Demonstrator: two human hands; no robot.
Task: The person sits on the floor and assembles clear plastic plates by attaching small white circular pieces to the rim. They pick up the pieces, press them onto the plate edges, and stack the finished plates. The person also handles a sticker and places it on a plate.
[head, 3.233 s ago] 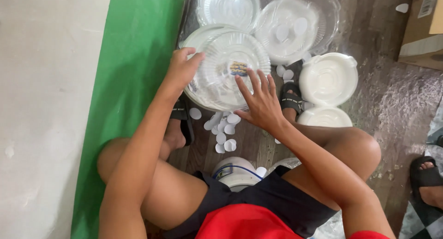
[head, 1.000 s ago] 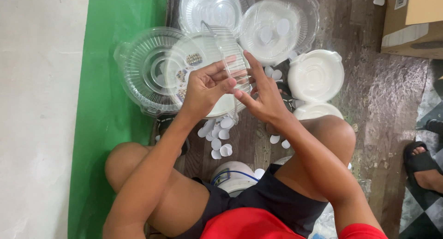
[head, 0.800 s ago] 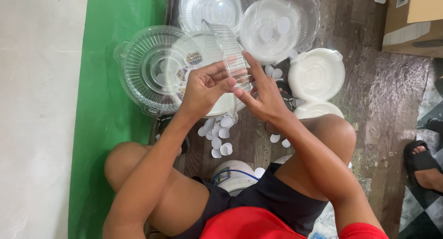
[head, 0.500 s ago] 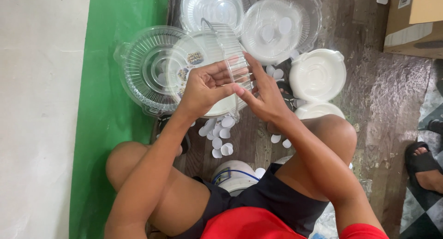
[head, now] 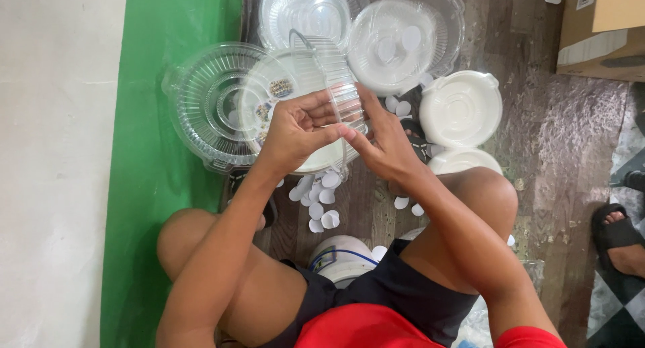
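Here, seen from the head camera, the left hand (head: 295,129) curls closed around a clear ribbed lid (head: 332,79), while the right hand (head: 386,143) pinches its rim with half-spread fingers. The lid's lower part is hidden behind both hands, above white round stickers (head: 321,199) on the floor (head: 571,133).

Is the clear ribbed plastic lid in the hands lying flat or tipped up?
Tipped up: the clear ribbed plastic lid stands on edge between left hand and right hand.
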